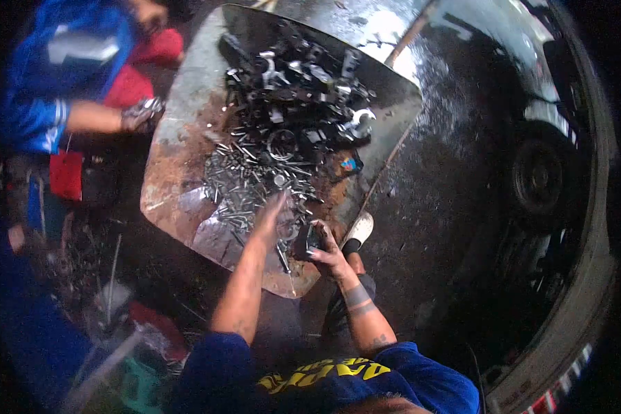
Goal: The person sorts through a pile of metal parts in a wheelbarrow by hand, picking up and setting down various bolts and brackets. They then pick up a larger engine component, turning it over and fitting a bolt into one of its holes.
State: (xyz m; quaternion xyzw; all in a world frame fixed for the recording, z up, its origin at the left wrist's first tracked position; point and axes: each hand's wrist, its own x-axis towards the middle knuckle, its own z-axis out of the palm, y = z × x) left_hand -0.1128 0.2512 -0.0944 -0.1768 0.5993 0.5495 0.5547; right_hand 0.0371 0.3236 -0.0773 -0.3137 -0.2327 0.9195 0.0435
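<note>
With the right hand's fingers [322, 233] bent around a dark, blocky part [306, 241], grips it over the near corner of a rust-stained metal tray [160, 181]. Reaches with the left hand [274, 212] over the near side of the loose bolts [240, 165], too motion-blurred to tell whether open or closed, or touching anything. Beyond the bolts, has a heap of dark, greasy metal parts [293, 93] in view, with a round metal ring [270, 146] at its near side and a pale, fork-shaped part [360, 119] towards its right. Wears a dark blue shirt [424, 376] with yellow lettering. Faces a co-worker's hand [142, 114] at the tray's left rim, contact impossible to tell. Shows a white shoe [360, 226] just beside the right rim.
</note>
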